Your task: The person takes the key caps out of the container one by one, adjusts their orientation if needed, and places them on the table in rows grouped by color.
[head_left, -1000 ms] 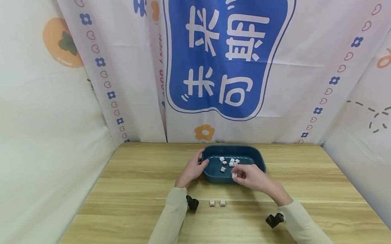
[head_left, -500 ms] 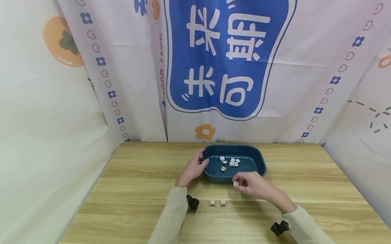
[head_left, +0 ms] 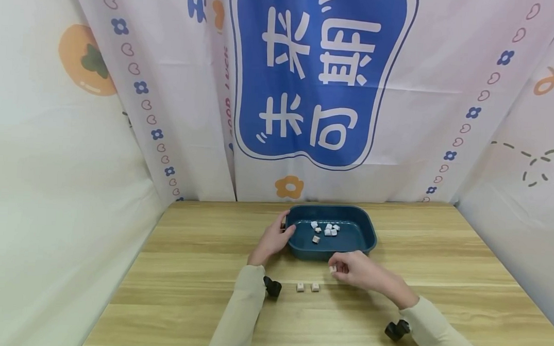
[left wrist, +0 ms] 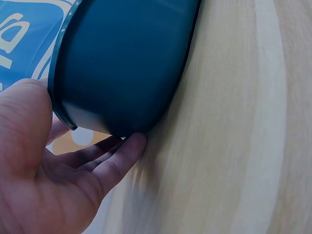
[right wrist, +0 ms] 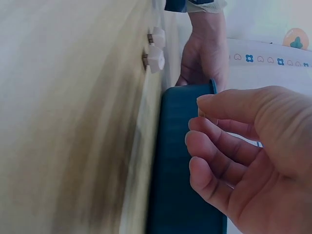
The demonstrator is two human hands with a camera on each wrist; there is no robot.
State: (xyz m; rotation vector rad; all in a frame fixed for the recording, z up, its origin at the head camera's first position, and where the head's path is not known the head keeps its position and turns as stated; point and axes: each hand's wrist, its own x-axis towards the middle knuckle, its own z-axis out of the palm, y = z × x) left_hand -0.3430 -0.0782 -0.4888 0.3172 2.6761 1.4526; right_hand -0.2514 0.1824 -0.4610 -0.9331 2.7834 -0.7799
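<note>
Keycap-like white pieces are being handled. One pinched piece (head_left: 332,269) is between thumb and forefinger, in the grip of the right hand (head_left: 360,271), just outside the blue-green tray (head_left: 309,254), at six o'clock from its centre. In the right wrist view only a narrow edge of this piece can be seen, because the fingertips cover the rest. The left hand (head_left: 273,240) grips the tray at nine o'clock, with thumb over the rim and fingers outside; in the left wrist view the tip of this thumb is hidden behind the wall. Inside the tray I count seven loose pieces (head_left: 327,232), some of them touching. Two other pieces (head_left: 315,287) rest on the wooden bench (head_left: 184,277) between six and seven o'clock, with a gap between them. Marks on their tops are too small to read. At twelve o'clock, a cloth banner (head_left: 308,86) carries white characters 未来可期 on blue, turned sideways. Pink letters (head_left: 228,109), seemingly "GOOD LUCK", are partly lost in a fold. Both sleeves (head_left: 239,308) are cut off by the lower border.
</note>
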